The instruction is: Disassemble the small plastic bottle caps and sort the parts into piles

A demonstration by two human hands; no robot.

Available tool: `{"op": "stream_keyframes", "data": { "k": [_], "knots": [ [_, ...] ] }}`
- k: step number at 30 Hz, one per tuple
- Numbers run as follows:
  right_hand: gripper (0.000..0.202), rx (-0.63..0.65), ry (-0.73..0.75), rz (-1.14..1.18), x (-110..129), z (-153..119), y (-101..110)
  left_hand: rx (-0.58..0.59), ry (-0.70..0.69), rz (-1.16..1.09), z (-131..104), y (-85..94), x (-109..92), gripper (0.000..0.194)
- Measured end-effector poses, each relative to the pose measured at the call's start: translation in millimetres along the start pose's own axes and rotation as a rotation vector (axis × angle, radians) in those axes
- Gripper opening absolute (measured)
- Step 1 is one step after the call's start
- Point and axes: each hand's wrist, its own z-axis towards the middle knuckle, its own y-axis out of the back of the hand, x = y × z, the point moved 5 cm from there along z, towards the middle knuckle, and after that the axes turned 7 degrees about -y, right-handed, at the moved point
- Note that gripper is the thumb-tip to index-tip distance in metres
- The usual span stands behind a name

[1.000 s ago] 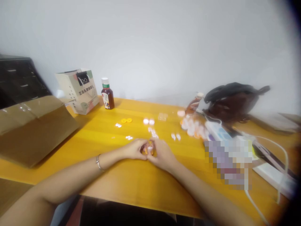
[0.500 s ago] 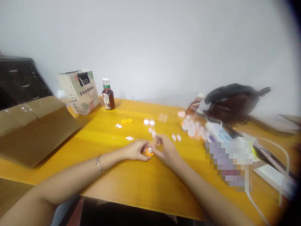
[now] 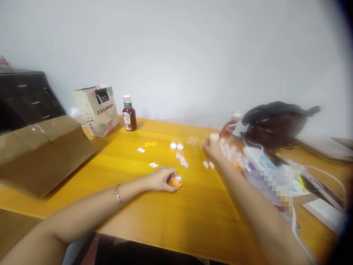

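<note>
My left hand (image 3: pixel 162 179) is closed around the side of a small round orange piece (image 3: pixel 177 182) with a whitish bit on top. My right hand (image 3: pixel 213 148) is over the back right of the table, its fingers smeared by motion. Just left of it lie small clear pieces (image 3: pixel 193 140), and a pinkish round piece (image 3: pixel 214 136) is beside it. Small white pieces (image 3: pixel 182 160) lie in a slanting row beyond my left hand. Two white discs (image 3: pixel 177 146) and two yellow rings (image 3: pixel 150 144) are farther back.
A cardboard box (image 3: pixel 49 154) stands at left, with a paper bag (image 3: pixel 103 112) and a dark red bottle (image 3: pixel 129 114) behind. On the right are a heap of white and orange pieces (image 3: pixel 234 156), a dark bag (image 3: pixel 275 123), a white power strip (image 3: pixel 257 160) and cables.
My right hand has left the orange piece and moved right and away from me, towards the clear pieces. My left hand still holds the orange piece. The view has shifted slightly.
</note>
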Motion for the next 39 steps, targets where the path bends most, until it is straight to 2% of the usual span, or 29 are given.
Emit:
{"op": "stream_keyframes", "data": {
  "k": [6,12,22,25,27,29,30,31,33,35,39],
  "knots": [
    [0.017,-0.008,-0.045,-0.019,-5,17,-12,-0.005,-0.006,0.014,0,-0.6,1,0.027],
    [0.021,-0.015,-0.057,-0.021,-7,18,-19,-0.004,-0.009,0.022,-1,-0.7,1,0.028],
    [0.029,-0.057,-0.013,0.058,0,6,-5,-0.015,-0.025,0.034,-1,0.0,0,0.026],
    [0.033,-0.042,0.016,0.076,9,-20,-5,-0.019,-0.033,0.044,-1,0.2,-1,0.026],
    [0.027,0.038,0.064,0.093,18,-51,-9,-0.022,-0.032,0.044,-1,0.0,-1,0.026],
    [0.016,0.161,0.135,0.111,27,-87,-15,-0.020,-0.032,0.038,-1,-0.4,0,0.026],
    [0.015,0.286,0.208,0.153,34,-106,-19,-0.019,-0.032,0.033,-1,-0.5,0,0.026],
    [0.017,0.392,0.264,0.198,39,-123,-22,-0.014,-0.033,0.026,-1,-0.7,0,0.026],
    [0.027,0.518,0.349,0.221,46,-149,-24,0.000,-0.037,0.012,-1,-0.7,1,0.027],
    [0.035,0.577,0.394,0.214,51,-162,-25,0.021,-0.054,0.014,-1,-0.5,1,0.028],
    [0.039,0.607,0.393,0.207,55,-168,-31,0.048,-0.107,0.063,-2,1.2,-1,0.030]
  ]
}}
